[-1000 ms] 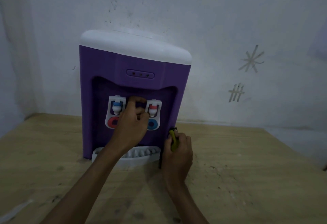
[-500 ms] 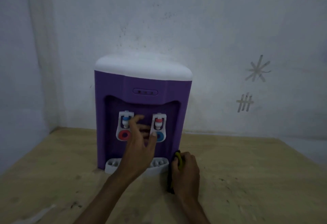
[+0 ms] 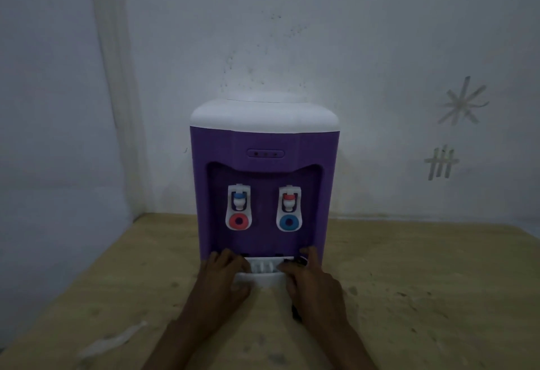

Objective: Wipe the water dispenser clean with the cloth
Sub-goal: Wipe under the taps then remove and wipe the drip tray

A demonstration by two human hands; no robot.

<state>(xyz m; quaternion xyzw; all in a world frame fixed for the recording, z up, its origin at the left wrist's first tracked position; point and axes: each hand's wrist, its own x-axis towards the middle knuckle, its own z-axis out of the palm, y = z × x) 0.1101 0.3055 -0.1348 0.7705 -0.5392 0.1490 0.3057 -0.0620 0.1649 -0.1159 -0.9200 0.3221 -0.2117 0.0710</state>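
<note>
The left hand (image 3: 223,274) rests on the left end of a small white drip tray (image 3: 263,277) at the foot of a purple water dispenser (image 3: 264,179), fingers curled over the tray's top and thumb down along its front lip, so it grips that end. To the right of it, the tray's middle shows a slotted grille; whether any water sits beneath the slots cannot be seen. Further right, the right hand (image 3: 309,277) holds the tray's other end in the same way, and something dark (image 3: 295,312), probably the cloth, pokes out beneath its wrist and near its fingertips; the dim light leaves this unsure. Holding both ends at once suggests the person means to steady the tray, or slide it out, to clean it. The dispenser stands on a pale wooden desk (image 3: 423,296), its back near a white wall (image 3: 380,48). Above the tray, in the dispenser's recessed front, the left tap (image 3: 239,207) has a blue lever and red ring, and the right tap (image 3: 289,209) a red lever and blue ring. The dispenser's white top (image 3: 264,117) carries no bottle. Right of the dispenser, scratched marks (image 3: 441,163) show on the wall.
</note>
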